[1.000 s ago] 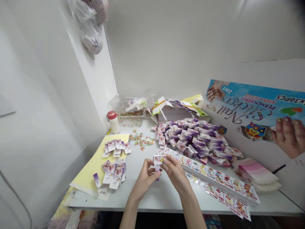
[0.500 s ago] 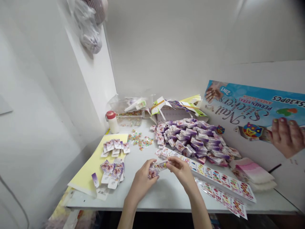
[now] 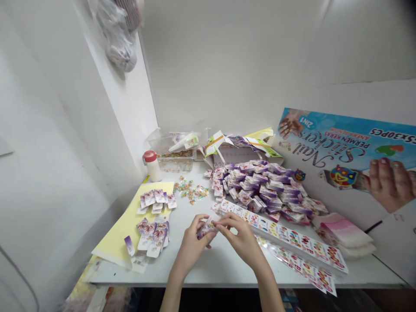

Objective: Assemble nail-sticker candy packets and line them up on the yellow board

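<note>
My left hand point(image 3: 191, 246) is closed around a small purple-and-white printed box point(image 3: 202, 232), above the front middle of the table. My right hand point(image 3: 239, 237) pinches a small clear packet with coloured bits point(image 3: 212, 222) at the upper right end of that box. Fingers partly cover both, so I cannot tell how far the packet sits inside. To the right runs a stack of sticker strips point(image 3: 276, 229), with looser sticker sheets point(image 3: 295, 262) in front of it. Small wrapped candies point(image 3: 191, 190) lie scattered beyond my hands.
A large heap of small purple boxes point(image 3: 260, 186) covers the back right. Flat open boxes point(image 3: 157, 236) rest on a yellow sheet point(image 3: 113, 242) at left. A red-capped bottle point(image 3: 152, 167) stands behind. A big blue-and-white Nail Stickers carton point(image 3: 334, 143) borders the right side.
My right hand has moved left, bringing the packet in against the box in my left hand. The box has tilted and shifted slightly left.
</note>
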### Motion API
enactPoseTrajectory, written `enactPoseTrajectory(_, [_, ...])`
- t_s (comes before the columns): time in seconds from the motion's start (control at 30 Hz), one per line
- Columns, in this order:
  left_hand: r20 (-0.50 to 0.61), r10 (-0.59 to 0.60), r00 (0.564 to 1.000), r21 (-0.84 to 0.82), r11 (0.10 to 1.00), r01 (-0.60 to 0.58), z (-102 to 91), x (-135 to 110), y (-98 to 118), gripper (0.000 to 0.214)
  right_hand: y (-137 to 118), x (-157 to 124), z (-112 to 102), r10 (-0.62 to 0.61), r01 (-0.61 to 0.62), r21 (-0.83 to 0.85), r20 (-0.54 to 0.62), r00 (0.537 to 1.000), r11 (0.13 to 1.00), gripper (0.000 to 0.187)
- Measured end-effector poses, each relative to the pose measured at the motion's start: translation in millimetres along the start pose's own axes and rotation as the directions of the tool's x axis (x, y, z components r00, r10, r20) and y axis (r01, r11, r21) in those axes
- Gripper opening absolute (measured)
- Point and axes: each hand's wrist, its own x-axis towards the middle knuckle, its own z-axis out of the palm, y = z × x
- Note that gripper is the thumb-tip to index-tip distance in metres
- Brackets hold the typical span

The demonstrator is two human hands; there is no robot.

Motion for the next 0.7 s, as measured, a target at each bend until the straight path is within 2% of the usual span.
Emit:
enactPoseTrajectory(0.1, [-0.030,-0.017,0.999,0.014,1.000,0.017,1.8,-1,4,0.047,2,-1,0,-0.003,0.003,-0.039,-0.003,1.000,0.999,0.019])
enactPoseTrajectory(0.23, [-0.064,-0.015,0.998,0.058,0.998,0.019,1.7,-1,6,0.053,2,0,4,0.023,-0.021,-0.089,0.022,0.999,0.996,0.030])
enactPoseTrajectory(0.37, [-0.105,0.014,0.994,0.126,0.992,-0.001,-4.4,-1,3,0.050,1,0,3,0.053,-0.053,-0.006,0.064,0.997,0.999,0.023])
enactPoseTrajectory(0.47, [-0.111,0.039,0.993,0.190,0.982,-0.017,-8.6,-2,5,0.043,-1,-2,2,0.043,-0.045,0.020,0.099,0.994,0.999,0.017])
enactPoseTrajectory(0.57, [-0.049,0.075,0.996,0.335,0.941,-0.054,-9.1,-4,11,0.024,-2,-4,5,0.023,-0.022,-0.011,0.098,0.995,1.000,0.023])
enactPoseTrajectory(0.63, [-0.022,0.081,0.997,0.415,0.908,-0.064,-8.3,-6,15,0.015,0,-3,8,0.054,-0.054,-0.003,0.074,0.996,0.999,0.027])
enactPoseTrajectory(0.7, [-0.022,0.071,0.997,0.425,0.904,-0.055,-7.4,-6,16,0.016,3,-2,9,0.096,-0.098,0.027,0.048,0.994,0.995,0.026])
